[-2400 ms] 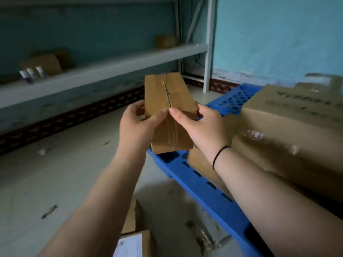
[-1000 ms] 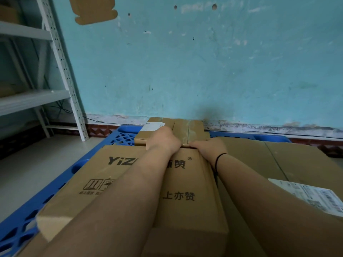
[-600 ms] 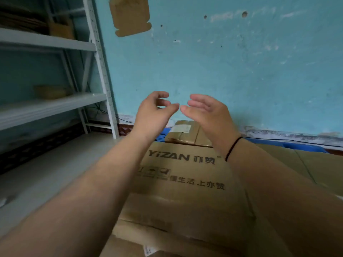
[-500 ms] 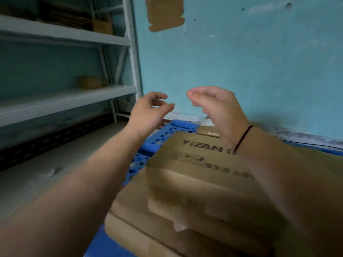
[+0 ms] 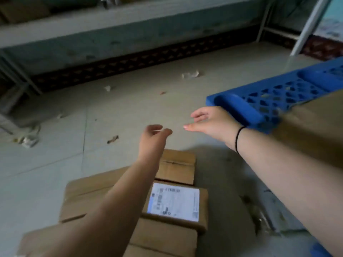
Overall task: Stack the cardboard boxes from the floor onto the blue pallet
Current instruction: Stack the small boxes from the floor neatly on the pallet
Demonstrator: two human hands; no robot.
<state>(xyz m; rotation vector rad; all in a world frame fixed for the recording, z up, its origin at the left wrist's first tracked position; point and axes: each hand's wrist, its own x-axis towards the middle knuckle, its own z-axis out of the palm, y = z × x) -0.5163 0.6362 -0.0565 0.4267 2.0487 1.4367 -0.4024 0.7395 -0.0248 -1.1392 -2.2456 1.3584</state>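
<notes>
Several cardboard boxes lie on the floor below me: a small plain box (image 5: pixel 177 166), a box with a white shipping label (image 5: pixel 175 203) in front of it, and a larger flat box (image 5: pixel 87 193) to their left. My left hand (image 5: pixel 153 139) hovers above the small box, fingers loosely curled, holding nothing. My right hand (image 5: pixel 213 123) is held out over the floor with fingers spread, empty, just left of the blue pallet (image 5: pixel 263 97). A large cardboard box (image 5: pixel 315 119) sits on the pallet at the right edge.
A metal shelf rack (image 5: pixel 130 13) runs along the far wall, its white upright (image 5: pixel 308 26) standing near the pallet's corner. Scraps of paper and debris (image 5: pixel 190 74) litter the grey tiled floor (image 5: pixel 111 112) between rack and boxes.
The small box I carried was set down on the pallet stack and released. My view has swung from the wall and pallet down to the floor boxes, both hands empty and lowered.
</notes>
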